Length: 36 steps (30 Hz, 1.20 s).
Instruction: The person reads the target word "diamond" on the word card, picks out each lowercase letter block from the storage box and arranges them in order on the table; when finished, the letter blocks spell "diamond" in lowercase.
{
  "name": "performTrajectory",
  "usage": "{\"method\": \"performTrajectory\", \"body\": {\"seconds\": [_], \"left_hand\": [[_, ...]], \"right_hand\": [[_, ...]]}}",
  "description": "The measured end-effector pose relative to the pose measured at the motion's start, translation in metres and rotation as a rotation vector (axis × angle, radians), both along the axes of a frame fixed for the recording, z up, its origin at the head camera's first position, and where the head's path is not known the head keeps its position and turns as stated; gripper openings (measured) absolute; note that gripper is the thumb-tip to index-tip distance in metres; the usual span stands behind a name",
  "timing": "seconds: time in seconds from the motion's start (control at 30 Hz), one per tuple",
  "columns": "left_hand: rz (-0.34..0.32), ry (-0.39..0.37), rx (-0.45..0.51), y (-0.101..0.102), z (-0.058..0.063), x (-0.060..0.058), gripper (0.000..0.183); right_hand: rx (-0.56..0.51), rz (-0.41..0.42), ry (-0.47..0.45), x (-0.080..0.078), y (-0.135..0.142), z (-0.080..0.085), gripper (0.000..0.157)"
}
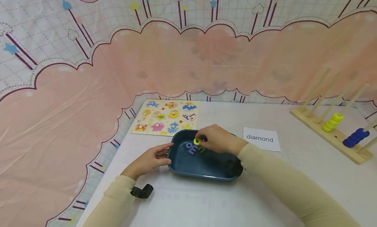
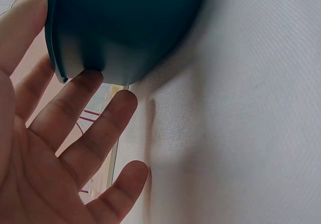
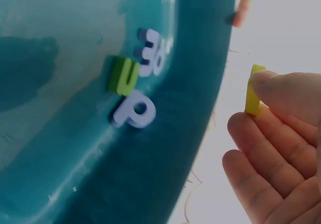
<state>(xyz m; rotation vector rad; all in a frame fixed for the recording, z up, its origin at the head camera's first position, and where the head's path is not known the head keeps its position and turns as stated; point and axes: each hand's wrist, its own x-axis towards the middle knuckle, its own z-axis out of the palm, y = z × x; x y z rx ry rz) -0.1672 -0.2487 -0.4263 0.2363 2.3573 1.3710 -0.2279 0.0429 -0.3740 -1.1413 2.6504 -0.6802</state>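
Observation:
In the head view my right hand (image 1: 219, 139) pinches a yellow letter o (image 1: 197, 141) between thumb and fingers over the far side of a dark blue tray (image 1: 206, 174). The right wrist view shows the yellow letter (image 3: 255, 91) edge-on, held above the tray's rim. Inside the tray lie a green n-shaped letter (image 3: 125, 77), a purple m-shaped letter (image 3: 149, 53), a small purple o (image 3: 159, 63) and a purple d-shaped letter (image 3: 136, 111). My left hand (image 1: 151, 160) touches the tray's left end with fingers extended; its fingertips (image 2: 93, 78) rest by the outer wall.
A white card (image 1: 261, 139) reading "diamond" lies right of the tray. Behind the tray is a sea-animal puzzle board (image 1: 165, 117). A wooden peg stand (image 1: 332, 135) with yellow and blue rings stands at the right. A patterned curtain (image 1: 188, 63) hangs behind the white table (image 1: 182, 204).

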Motion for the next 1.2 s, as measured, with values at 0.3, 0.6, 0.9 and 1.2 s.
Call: {"method": "performTrajectory", "body": {"seconds": [0.3, 0.6, 0.9, 1.2], "left_hand": [[0.009, 0.003, -0.017, 0.000, 0.001, 0.001, 0.072], [0.014, -0.001, -0.010, 0.001, 0.003, 0.001, 0.072], [-0.006, 0.024, -0.019, 0.001, 0.000, 0.000, 0.071], [-0.010, 0.030, -0.025, -0.001, -0.001, -0.001, 0.071]], "right_hand": [[-0.040, -0.056, 0.041, 0.006, 0.028, 0.016, 0.025], [-0.053, -0.116, 0.073, 0.015, 0.062, 0.016, 0.027], [-0.085, -0.196, 0.111, 0.023, 0.097, 0.010, 0.026], [-0.082, -0.293, 0.108, 0.027, 0.138, -0.009, 0.023]]}}
